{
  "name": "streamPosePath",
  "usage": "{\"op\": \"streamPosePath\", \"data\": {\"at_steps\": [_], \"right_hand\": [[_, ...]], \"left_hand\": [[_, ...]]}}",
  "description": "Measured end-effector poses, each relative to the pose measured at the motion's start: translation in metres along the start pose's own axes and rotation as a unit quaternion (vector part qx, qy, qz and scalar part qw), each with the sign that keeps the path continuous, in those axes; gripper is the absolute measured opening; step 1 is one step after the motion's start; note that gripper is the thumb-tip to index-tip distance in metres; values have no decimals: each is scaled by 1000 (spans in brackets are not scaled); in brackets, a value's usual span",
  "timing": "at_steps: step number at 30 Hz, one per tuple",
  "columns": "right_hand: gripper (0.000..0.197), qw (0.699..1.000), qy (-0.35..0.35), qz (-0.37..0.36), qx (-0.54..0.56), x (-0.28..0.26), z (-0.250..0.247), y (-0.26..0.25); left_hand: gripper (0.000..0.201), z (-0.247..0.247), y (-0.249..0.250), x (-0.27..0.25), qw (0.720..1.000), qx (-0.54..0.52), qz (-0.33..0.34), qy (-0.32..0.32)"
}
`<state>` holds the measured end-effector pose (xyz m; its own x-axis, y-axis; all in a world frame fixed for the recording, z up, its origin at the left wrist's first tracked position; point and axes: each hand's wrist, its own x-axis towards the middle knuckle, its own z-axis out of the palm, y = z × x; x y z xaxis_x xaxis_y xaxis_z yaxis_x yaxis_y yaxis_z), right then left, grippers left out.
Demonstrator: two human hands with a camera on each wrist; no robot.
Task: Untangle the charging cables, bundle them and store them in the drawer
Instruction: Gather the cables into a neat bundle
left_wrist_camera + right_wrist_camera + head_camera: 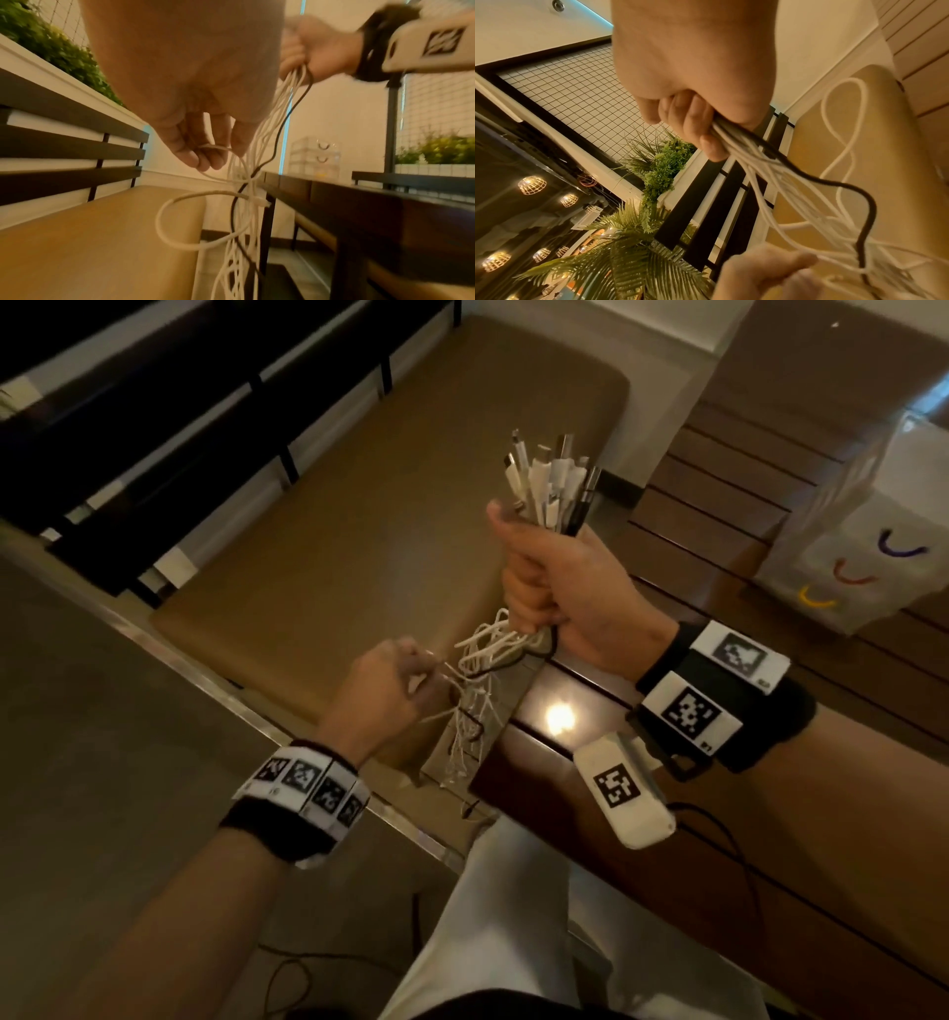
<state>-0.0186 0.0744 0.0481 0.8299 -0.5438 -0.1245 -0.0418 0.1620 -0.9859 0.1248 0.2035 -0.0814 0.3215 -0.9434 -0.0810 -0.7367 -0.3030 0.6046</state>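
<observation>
My right hand (544,577) grips a bunch of charging cables (549,485), mostly white with one black, held upright so the plugs stick out above the fist. Their loose lengths (477,690) hang tangled below it, over the gap between bench and table. My left hand (395,685) is lower and to the left, pinching one white cable (213,147) between thumb and fingers. A white loop (174,221) and the black cable (287,119) dangle beside it. In the right wrist view the fist (695,125) closes round the cable bunch (744,146). A clear drawer unit (862,546) with coloured handles stands on the table, back right.
A dark wooden slatted table (719,814) lies to the right, its near edge under my right wrist. A tan padded bench (359,516) with a dark slatted backrest (154,428) lies ahead on the left. Plants (51,44) stand behind the bench.
</observation>
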Motion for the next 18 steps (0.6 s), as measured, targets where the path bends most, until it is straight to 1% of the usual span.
{"op": "streamPosePath", "data": {"at_steps": [1, 2, 3, 5, 7, 9, 11, 12, 13, 14, 15, 16, 17, 18], "right_hand": [[49, 1000, 8, -3, 2, 2, 3, 1], [50, 1000, 13, -5, 3, 3, 5, 0], [50, 1000, 15, -6, 2, 5, 7, -1], [48, 1000, 8, -15, -8, 6, 8, -6], [47, 999, -2, -30, -22, 7, 9, -10], [48, 998, -5, -45, -37, 7, 11, -14], [49, 997, 0, -67, -50, 8, 12, -20], [49, 995, 4, -79, -56, 8, 12, -24], [48, 994, 5, -91, -64, 9, 12, -28], [47, 992, 2, -99, -75, 10, 13, -32], [47, 991, -2, -105, -86, 10, 14, -34], [48, 989, -7, -108, -98, 10, 17, -35], [48, 988, -10, -108, -112, 10, 21, -33], [48, 986, -13, -108, -128, 10, 25, -30]], "left_hand": [[15, 5, -2, 8, 1000, -10, -9, -9], [9, 13, -5, 13, 999, -8, -23, -32], [8, 21, -8, 13, 998, -6, -30, -47], [18, 46, -33, 8, 999, -22, -39, -31], [25, 71, -66, -9, 992, -55, -113, -20], [33, 88, -89, -27, 972, -73, -222, -29], [35, 101, -111, -48, 938, -92, -323, -84], [30, 107, -130, -65, 930, -96, -342, -98], [21, 117, -153, -79, 921, -68, -358, -136], [13, 137, -188, -97, 911, -39, -375, -165], [27, 152, -215, -112, 906, 3, -377, -191], [40, 154, -220, -124, 897, 32, -383, -218], [38, 150, -208, -125, 903, 26, -360, -233], [28, 140, -187, -124, 906, -9, -362, -221]]}}
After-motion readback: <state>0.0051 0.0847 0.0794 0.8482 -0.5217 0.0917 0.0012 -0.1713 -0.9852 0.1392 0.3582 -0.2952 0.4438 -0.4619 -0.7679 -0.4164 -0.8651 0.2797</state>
